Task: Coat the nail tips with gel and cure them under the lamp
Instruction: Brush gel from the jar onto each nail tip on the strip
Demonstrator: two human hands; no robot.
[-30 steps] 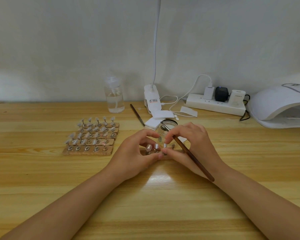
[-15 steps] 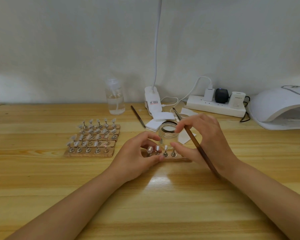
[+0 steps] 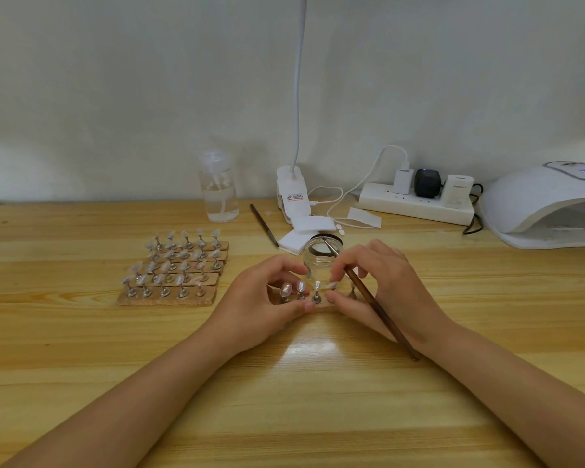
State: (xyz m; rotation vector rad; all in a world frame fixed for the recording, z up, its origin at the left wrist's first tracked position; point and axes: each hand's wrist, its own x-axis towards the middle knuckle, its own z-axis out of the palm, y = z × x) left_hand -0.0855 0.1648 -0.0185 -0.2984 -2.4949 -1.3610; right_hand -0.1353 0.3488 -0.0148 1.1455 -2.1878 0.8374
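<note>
A short wooden strip [image 3: 320, 308] carrying several nail tips [image 3: 300, 287] on metal stands lies at the table's middle. My left hand [image 3: 260, 309] pinches the strip's left end from the front. My right hand [image 3: 382, 282] holds a brown-handled brush [image 3: 375, 305] and also touches a nail tip stand [image 3: 331, 286] with thumb and forefinger. The brush's metal end points over an open glass gel jar [image 3: 321, 258] just behind the strip. The white curing lamp [image 3: 547, 207] stands at the far right.
Several more strips of nail tips [image 3: 176, 268] lie to the left. A clear pump bottle [image 3: 218, 187], a second brush [image 3: 264, 229], white pads [image 3: 301, 236], a clip lamp base [image 3: 293, 197] and a power strip [image 3: 416, 204] with cables line the back.
My right hand lifted the brush toward the jar, then came back down to the strip. The left hand has stayed on the strip.
</note>
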